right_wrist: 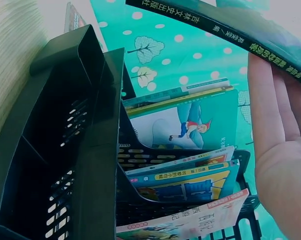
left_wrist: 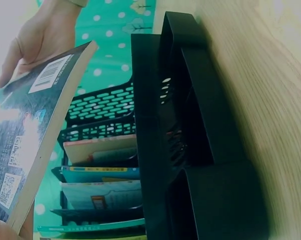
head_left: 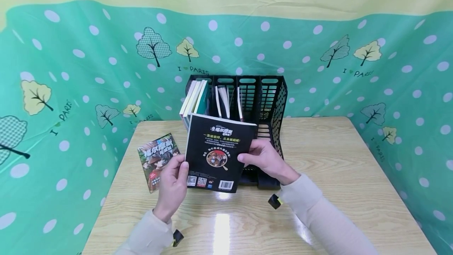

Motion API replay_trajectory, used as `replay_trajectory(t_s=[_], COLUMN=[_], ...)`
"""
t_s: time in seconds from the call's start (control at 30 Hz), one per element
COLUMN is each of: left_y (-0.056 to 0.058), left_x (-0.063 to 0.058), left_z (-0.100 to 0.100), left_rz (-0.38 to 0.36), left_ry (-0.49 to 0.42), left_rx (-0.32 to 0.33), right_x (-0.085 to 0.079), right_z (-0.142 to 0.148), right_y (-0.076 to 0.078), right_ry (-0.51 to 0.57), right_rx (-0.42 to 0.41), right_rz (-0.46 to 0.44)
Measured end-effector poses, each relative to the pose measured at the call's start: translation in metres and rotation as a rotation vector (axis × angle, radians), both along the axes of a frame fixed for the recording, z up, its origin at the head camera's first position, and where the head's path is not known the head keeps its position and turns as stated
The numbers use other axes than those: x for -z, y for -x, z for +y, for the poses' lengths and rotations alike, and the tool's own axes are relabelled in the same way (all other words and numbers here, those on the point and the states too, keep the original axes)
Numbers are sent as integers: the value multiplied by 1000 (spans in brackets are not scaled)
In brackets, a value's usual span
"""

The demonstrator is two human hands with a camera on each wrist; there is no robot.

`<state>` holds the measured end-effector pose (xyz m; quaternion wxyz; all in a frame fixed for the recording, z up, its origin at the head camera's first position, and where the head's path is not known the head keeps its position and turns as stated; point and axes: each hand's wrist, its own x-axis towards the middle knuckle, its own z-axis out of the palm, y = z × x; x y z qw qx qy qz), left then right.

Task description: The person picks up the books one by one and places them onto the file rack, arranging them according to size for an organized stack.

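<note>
Between both hands a black paperback book (head_left: 216,150) is held up with its back cover and barcode toward the head camera. My left hand (head_left: 173,184) pinches its left edge, thumb in front. On the opposite side my right hand (head_left: 266,158) grips the book, thumb on the cover and fingers behind. Behind it stands a black file rack (head_left: 279,117) with upright books in some slots. Flat on the table at the left lies a second book (head_left: 157,160) with a colourful cover. In the right wrist view the held book's spine (right_wrist: 215,27) shows above my fingers.
Several books (head_left: 194,99) fill the rack's leftmost slot, and thinner ones (head_left: 223,101) stand in the middle slots. The rack rests on a wooden table (head_left: 329,160). A green dotted curtain (head_left: 240,46) hangs behind and at both sides.
</note>
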<state>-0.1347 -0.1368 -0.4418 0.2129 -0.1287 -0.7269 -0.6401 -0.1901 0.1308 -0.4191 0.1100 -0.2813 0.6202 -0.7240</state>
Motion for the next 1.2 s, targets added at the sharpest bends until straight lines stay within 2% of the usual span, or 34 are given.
replay_trajectory(t_s=[0.13,0.4,0.5,0.7,0.97,1.2], left_y=[0,-1,1,4,8,10], left_x=[-1,1,3,4,5,9], left_z=[3,5,4,2,-2,-4], left_rz=[-38,-18,-16,-2,-51,-93], left_ry=[-21,-13,6,46,27,46], left_rx=[24,57,56,60,105,173], right_x=[0,1,1,-1,-5,-2], right_z=[-1,-2,-3,-7,-8,-5], right_y=[-2,-6,-7,-11,-15,-17], right_ry=[-10,-9,4,9,-61,-86], right_rx=[-19,-35,-22,17,73,78], right_rz=[-23,-27,3,119,227,235])
